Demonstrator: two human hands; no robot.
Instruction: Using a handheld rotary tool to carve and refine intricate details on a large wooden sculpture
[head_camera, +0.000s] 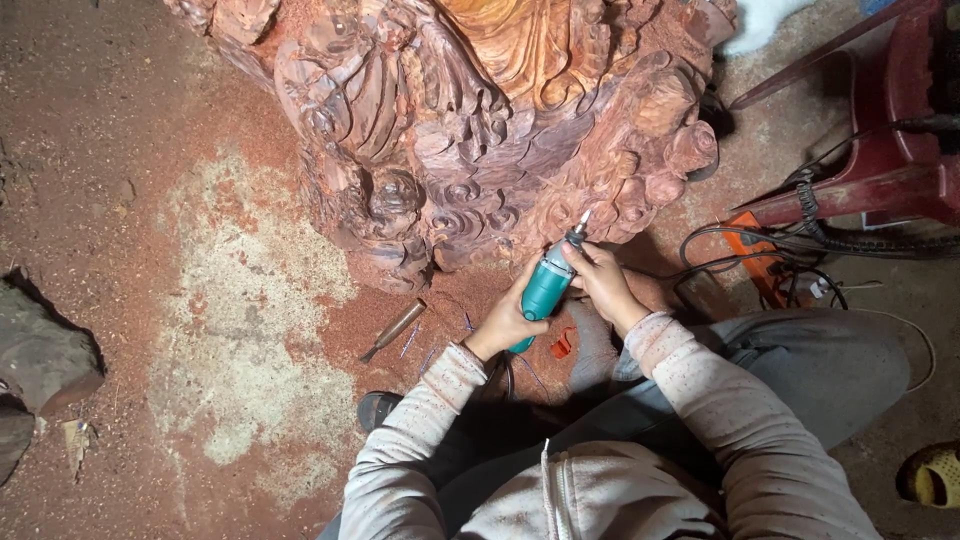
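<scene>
The fingers of the right hand (603, 283) close around the front end of a teal rotary grinder (546, 287), just behind its collet, where a pinching hold gives fine control over the bit. The left hand (507, 322) wraps the rear of the same tool body from below and behind, fingers curled shut on it, so that it carries the weight and steadies the tail while the front hand steers. The grinder is held tilted, bit uppermost and pointing away from the person, its tip at or just short of the lower edge of a large carved wooden sculpture (470, 130); actual contact cannot be told from this view. The sculpture stands on the floor (120, 150), which is covered in reddish wood dust, thickest around the base. A chisel (393, 329) lies on the dust just left of the left hand, within reach. A small orange object (561, 344) lies below the grinder, between the forearms. Black cables (760, 250) loop across the floor to the right, near a red plastic chair (880, 150). The person's knee (800, 360) sits beside the right forearm.
</scene>
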